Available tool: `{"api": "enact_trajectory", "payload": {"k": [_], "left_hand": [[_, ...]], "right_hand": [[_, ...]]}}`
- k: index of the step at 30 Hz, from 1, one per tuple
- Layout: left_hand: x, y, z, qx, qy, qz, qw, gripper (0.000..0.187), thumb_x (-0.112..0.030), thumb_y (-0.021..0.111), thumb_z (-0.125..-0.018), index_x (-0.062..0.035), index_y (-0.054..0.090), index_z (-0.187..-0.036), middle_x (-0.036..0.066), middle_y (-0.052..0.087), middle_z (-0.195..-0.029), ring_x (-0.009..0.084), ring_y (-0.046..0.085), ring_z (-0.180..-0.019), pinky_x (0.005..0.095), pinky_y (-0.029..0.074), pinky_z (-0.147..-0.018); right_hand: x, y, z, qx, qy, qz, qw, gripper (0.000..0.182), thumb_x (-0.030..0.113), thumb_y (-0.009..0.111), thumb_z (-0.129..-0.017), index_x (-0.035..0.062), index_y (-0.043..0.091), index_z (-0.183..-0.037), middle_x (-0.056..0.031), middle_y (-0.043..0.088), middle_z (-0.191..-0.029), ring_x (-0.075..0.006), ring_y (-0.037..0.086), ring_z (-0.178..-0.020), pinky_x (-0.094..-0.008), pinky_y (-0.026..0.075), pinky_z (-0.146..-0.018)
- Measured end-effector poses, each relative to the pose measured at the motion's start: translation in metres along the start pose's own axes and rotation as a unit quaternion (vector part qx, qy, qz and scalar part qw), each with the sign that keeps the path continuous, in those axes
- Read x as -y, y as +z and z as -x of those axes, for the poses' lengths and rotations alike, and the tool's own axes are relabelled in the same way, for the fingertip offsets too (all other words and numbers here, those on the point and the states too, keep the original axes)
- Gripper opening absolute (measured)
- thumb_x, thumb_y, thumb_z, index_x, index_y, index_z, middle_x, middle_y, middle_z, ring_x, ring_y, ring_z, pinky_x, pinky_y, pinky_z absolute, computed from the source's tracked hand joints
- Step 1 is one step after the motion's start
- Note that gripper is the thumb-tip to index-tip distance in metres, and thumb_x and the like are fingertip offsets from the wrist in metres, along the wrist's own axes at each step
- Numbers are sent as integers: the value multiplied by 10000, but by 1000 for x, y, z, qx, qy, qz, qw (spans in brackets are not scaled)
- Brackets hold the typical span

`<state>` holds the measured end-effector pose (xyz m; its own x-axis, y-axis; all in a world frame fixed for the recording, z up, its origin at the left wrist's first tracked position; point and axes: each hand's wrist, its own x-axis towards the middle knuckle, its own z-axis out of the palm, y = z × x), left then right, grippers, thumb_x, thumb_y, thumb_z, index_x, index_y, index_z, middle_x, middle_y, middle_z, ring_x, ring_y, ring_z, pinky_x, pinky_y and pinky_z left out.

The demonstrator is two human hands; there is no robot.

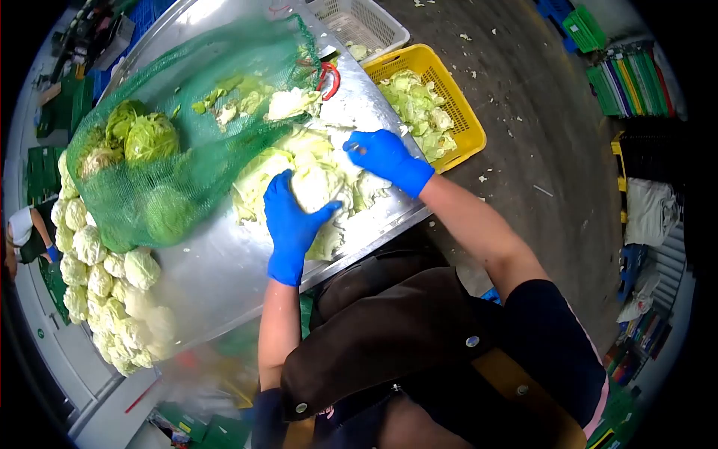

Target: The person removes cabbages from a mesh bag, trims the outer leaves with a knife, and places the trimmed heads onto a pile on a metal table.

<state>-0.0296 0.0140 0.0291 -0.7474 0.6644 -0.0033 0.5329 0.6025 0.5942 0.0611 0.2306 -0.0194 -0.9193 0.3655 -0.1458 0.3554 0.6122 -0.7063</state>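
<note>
On the metal table, a pale green cabbage (313, 179) lies among loose outer leaves (368, 193). My left hand (293, 224), in a blue glove, grips its near side, thumb and fingers spread around it. My right hand (385, 159), also blue-gloved, is at the right edge of the leaves. Its fingers are curled, and a small brownish spot shows between them; what it holds I cannot make out. Just beyond my hands lies a green mesh sack (217, 71) with several cabbages (152, 140) inside and torn leaves (294, 103) over it.
Pale trimmed cabbages (99, 280) are piled at the table's left end. A yellow crate (465, 120) of leaves stands beyond the right edge, next to a white crate (374, 28). Scraps dot the dark floor (523, 165). Another person (30, 228) is at far left.
</note>
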Motion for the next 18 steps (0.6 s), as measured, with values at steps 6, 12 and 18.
{"api": "enact_trajectory", "payload": {"k": [6, 12, 18], "left_hand": [[-1, 0, 8, 31, -32, 60, 997, 991, -469, 908, -503, 20, 443, -1228, 186, 515, -1171, 329, 536, -1069, 400, 456, -913], [-14, 6, 32, -17, 5, 41, 999, 1055, -428, 928, -473, 26, 398, -1264, 180, 493, -1181, 324, 546, -1043, 404, 469, -889], [-10, 20, 68, -72, 67, 27, 995, 1079, -303, 923, -519, -5, 323, -1365, 234, 335, -1451, 365, 361, -1333, 434, 342, -1073]], "right_hand": [[30, -11, 17, -67, -9, -8, 998, 388, 422, 660, -824, 165, 645, -1114, -118, 685, -837, -301, 668, -746, -381, 529, -683], [48, -15, -3, 71, -5, 18, 997, 606, 554, 697, -746, 150, 637, -1194, -163, 687, -942, -314, 669, -884, -379, 526, -760], [70, -10, 13, 136, -84, -2, 987, 675, 610, 677, -735, 148, 630, -1225, -140, 690, -957, -343, 659, -861, -391, 523, -786]]}}
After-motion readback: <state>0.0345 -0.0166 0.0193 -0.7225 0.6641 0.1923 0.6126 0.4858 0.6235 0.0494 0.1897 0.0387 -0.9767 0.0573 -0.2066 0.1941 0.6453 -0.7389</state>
